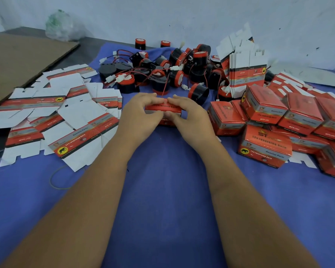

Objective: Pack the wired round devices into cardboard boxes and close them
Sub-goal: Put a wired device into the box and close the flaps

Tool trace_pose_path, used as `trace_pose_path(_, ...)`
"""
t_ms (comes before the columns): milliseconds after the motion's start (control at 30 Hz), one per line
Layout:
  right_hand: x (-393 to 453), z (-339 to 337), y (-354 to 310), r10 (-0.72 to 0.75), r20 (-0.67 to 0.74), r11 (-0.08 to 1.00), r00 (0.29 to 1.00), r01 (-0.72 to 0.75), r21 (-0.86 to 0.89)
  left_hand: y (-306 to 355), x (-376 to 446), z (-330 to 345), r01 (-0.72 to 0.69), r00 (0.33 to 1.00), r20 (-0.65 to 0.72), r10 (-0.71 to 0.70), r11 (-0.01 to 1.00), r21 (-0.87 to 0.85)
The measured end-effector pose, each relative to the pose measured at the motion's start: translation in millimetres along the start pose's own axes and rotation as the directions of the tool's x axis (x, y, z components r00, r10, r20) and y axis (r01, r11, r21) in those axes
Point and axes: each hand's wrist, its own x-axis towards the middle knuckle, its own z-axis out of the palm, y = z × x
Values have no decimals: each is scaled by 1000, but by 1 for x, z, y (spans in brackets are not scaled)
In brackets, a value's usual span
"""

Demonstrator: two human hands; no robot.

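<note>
Between both hands, left hand [138, 111] and right hand [186, 115] gripping it, a red cardboard box [163, 109].

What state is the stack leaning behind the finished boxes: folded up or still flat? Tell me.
Still flat. The upright stack of box blanks shows thin sheet edges pressed together, with unfolded white flaps sticking up above.

Both hands, left hand [138, 111] and right hand [186, 115], gripping a red box [163, 108]; loose round devices [162, 70] heaped behind.
</note>
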Motion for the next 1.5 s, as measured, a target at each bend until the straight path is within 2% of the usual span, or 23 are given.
trace_pose_path(133,-1,-1,0,-25,-42,1000,999,24,-11,2,-2,0,-13,1000,-18,13,999,-47)
trace_pose_path(367,-2,-1,-3,40,-58,989,998,-32,141,2,-2,-1,-42,999,-14,41,987,-158)
trace_pose_path(533,-3,-3,-3,30,-42,971,999,-19,237,-1,1,-1,26,1000,-4,-29,943,-333)
trace_pose_path(767,-3,-4,-5,74,-28,936,997,-60,346,-1,1,-2,69,996,-24,-88,902,-425)
trace_pose_path(933,-1,-4,-4,121,-32,894,992,-95,437,0,-1,-1,56,996,-46,-75,945,-323)
trace_pose_path(1033,0,-4,-5,154,-35,860,987,-117,496,-2,-2,-1,-23,999,-39,17,987,-157)
trace_pose_path(1167,0,-2,-6,164,-70,867,984,-110,487,-3,-2,1,-95,994,-52,97,995,39)
trace_pose_path(1333,0,2,1,115,-77,945,990,-86,317,-3,-1,3,-59,995,-68,69,989,135)
trace_pose_path(1400,-2,3,3,52,-60,974,997,-38,222,-2,-4,3,-53,995,-76,66,985,161)
trace_pose_path(1500,-3,2,2,-64,-78,998,995,66,22,1,-7,3,-118,991,-40,131,963,241)
